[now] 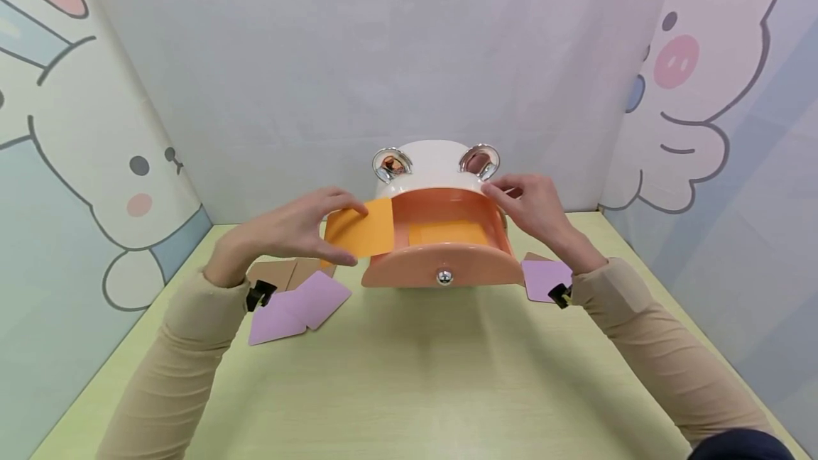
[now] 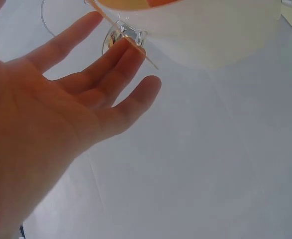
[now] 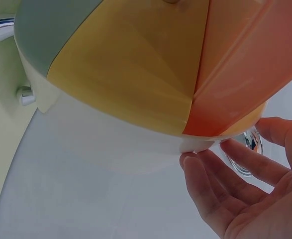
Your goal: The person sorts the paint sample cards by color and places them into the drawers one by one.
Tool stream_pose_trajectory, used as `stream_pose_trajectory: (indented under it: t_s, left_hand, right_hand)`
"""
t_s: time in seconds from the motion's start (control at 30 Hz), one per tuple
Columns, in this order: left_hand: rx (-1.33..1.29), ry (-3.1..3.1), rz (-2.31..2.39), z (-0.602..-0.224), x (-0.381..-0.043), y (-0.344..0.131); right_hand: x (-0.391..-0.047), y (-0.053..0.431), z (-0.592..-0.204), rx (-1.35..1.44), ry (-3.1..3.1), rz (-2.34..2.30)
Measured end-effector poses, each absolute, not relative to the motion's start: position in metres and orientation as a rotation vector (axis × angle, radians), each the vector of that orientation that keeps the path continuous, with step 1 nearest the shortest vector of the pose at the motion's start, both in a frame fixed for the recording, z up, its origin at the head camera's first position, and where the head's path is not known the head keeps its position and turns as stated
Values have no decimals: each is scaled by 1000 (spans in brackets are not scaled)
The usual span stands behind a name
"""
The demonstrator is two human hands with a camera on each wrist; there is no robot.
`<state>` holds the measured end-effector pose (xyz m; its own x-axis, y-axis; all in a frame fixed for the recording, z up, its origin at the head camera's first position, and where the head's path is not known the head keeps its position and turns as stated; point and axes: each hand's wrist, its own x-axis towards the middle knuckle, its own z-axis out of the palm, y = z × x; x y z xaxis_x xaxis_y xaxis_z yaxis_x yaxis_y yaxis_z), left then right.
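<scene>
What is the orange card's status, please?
Left hand holding orange card at open drawer; right hand touching white cabinet; another orange card inside; no obstruction visible.

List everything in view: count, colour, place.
Table: one, pale green, beneath.
Walls: three, whitish, around table.
Cartoons: several, whitish, side walls.
Cabinet: one, white, on table.
Drawer: one, orange-pink, cabinet, open.
Panels: two, yellow and grey-green, below drawer.
Knob: one, silver, drawer front.
Ears: two, silver, cabinet top.
Feet: two, silver, under cabinet.
Orange cards: two-plus, orange, held and in drawer.
Purple cards: three visible, purple, beside cabinet.
Brown cards: three visible, brown, beside cabinet.
Dark item: one, navy, bottom right.
Sleeves: two, beige, arms.
Wrist gadgets: two, black, cuffs.
Left hand: one, pinching orange card.
Right hand: one, on cabinet edge.
</scene>
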<state>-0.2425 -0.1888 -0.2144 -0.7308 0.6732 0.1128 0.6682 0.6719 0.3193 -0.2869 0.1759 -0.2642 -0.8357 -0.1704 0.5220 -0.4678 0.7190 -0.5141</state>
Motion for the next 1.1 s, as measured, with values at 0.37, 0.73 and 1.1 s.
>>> stream_pose_trajectory:
  t_s: [0.37, 0.73, 1.1]
  left_hand:
    - [1208, 2862, 563, -204, -246, -167]
    - [1327, 2837, 570, -198, -250, -142]
    - [1395, 2820, 555, -198, -253, -122]
  right_hand:
    - [-288, 174, -265, 483, -2479, 921]
    - [-287, 173, -264, 467, -2505, 931]
    - [-287, 173, -264, 468, -2508, 936]
